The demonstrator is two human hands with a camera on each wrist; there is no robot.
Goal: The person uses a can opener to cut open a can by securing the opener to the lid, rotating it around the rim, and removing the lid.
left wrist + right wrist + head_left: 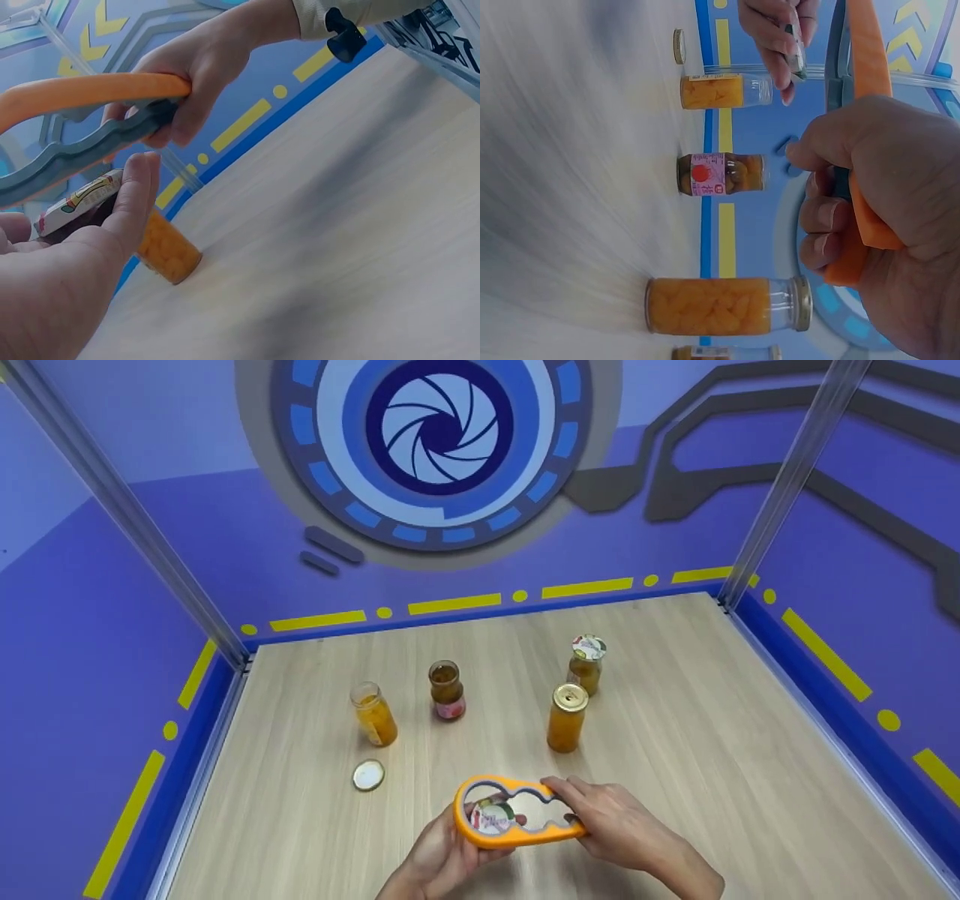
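Grip status: right grip (pixel 626 826) clenched around the narrow end of the orange opener (pixel 525 838), held up over the near part of the table (pixel 720 712). Left grip (pixel 442 851) holds a printed lid (pixel 493 819), seen through the opener's large hole; opener hides part of the fingers, so whether they touch it is unclear. Beyond, on the table: loose lid (pixel 368 775), pale face up; just behind it, uncapped orange-filled jar (pixel 379 725); to its right, uncapped dark jar (pixel 448 694), pink label. Further right: gold-capped jar (pixel 566 726), printed-cap jar (pixel 586 669) just behind. All four jars upright.
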